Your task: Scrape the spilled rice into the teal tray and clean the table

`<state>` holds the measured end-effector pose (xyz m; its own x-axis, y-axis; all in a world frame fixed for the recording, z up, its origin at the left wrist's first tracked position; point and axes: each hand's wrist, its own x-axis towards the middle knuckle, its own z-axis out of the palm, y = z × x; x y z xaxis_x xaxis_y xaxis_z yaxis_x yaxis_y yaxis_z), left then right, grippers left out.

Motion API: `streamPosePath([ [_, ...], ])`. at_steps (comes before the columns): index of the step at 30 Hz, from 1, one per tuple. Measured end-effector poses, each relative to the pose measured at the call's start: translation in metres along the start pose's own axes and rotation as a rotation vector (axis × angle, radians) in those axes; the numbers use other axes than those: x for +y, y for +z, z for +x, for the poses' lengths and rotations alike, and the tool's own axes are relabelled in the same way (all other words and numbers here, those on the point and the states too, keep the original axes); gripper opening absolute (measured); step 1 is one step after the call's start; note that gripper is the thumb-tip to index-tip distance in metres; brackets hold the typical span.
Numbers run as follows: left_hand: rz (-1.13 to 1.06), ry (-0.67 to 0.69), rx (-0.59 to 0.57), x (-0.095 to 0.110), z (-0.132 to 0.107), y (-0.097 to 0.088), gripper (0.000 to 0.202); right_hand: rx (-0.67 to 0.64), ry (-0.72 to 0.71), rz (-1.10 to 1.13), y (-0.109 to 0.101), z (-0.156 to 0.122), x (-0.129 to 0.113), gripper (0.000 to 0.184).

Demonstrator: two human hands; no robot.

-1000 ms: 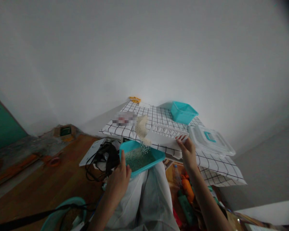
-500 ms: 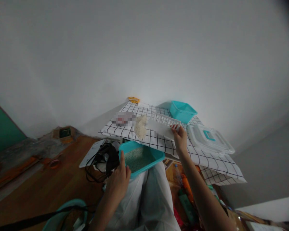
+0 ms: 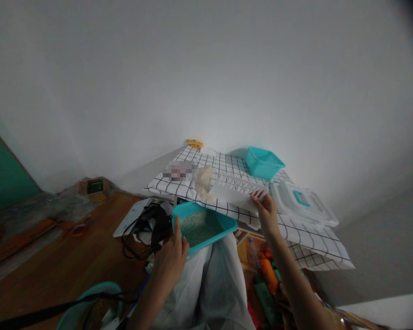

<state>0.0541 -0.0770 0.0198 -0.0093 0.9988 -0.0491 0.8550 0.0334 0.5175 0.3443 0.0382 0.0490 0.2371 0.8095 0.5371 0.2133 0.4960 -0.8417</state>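
In the head view, my left hand (image 3: 172, 257) grips the near left rim of a teal plastic bin (image 3: 232, 225), thumb on the rim and index finger stretched out. The bin is at my lap by the table's front edge, with pale grains like rice (image 3: 198, 228) inside. My right hand (image 3: 265, 208) holds the right end of a white slotted plastic piece (image 3: 237, 191), tilted low over the tablecloth. Its left end meets a heap of similar pale grains (image 3: 203, 180) on the cloth. Whether the piece is a tray or a divider, I cannot tell.
A checked tablecloth (image 3: 223, 161) covers the table. On it are another teal bin (image 3: 263, 164), a clear lid with a teal handle (image 3: 304, 204), a yellow item (image 3: 194, 143) and a blurred-out object (image 3: 179, 170). Black cables (image 3: 153, 224) lie at the left.
My right hand has moved slightly right and toward me with the white slotted piece. The grain heap's near end now reaches further right, against the piece. My left hand keeps its grip on the bin.
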Motion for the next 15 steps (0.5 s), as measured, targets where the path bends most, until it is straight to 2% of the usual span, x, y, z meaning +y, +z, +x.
streamPosePath([
  [5,0.002,-0.014,-0.012,0.003,-0.001,-0.002,0.065,-0.018,0.019,0.030,-0.007,-0.011,-0.005,0.019],
  [9,0.027,-0.044,-0.016,0.009,-0.003,-0.007,0.064,0.019,0.029,0.045,-0.010,-0.012,-0.006,0.018],
  [12,0.032,-0.062,-0.028,0.012,-0.004,-0.010,0.064,0.080,0.016,0.056,-0.005,0.001,-0.002,0.019],
  [15,0.028,-0.061,-0.018,0.011,-0.004,-0.009,0.064,0.146,-0.002,0.063,0.007,0.027,0.007,0.022],
])
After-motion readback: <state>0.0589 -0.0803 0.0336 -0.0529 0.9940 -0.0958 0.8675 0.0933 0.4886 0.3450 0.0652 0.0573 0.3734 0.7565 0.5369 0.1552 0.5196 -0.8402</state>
